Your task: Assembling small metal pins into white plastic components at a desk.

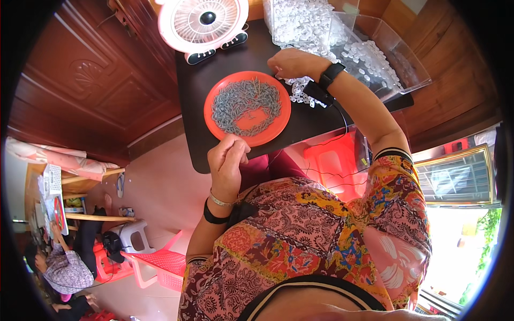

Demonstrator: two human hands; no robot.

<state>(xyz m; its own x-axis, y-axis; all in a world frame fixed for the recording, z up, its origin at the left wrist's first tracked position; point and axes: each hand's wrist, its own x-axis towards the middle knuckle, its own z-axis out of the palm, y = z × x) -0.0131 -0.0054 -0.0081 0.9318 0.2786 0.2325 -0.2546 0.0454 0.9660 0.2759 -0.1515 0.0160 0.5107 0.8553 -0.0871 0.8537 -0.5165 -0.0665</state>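
Observation:
An orange round plate [220,91] lies on a black table [193,91] and holds a heap of small grey metal pieces [241,99]. My left hand [227,159] rests at the plate's near rim, fingers curled together; whether it pinches anything I cannot tell. My right hand [292,63] reaches past the plate's far right side and lies on a pile of small white plastic parts [299,90]. A black watch sits on that wrist.
A pink and white table fan [202,22] stands at the table's far left. Clear plastic boxes [369,53] full of white parts fill the far right. A red stool [329,160] is under the table. Another person [64,267] sits at lower left beside pink plastic stools.

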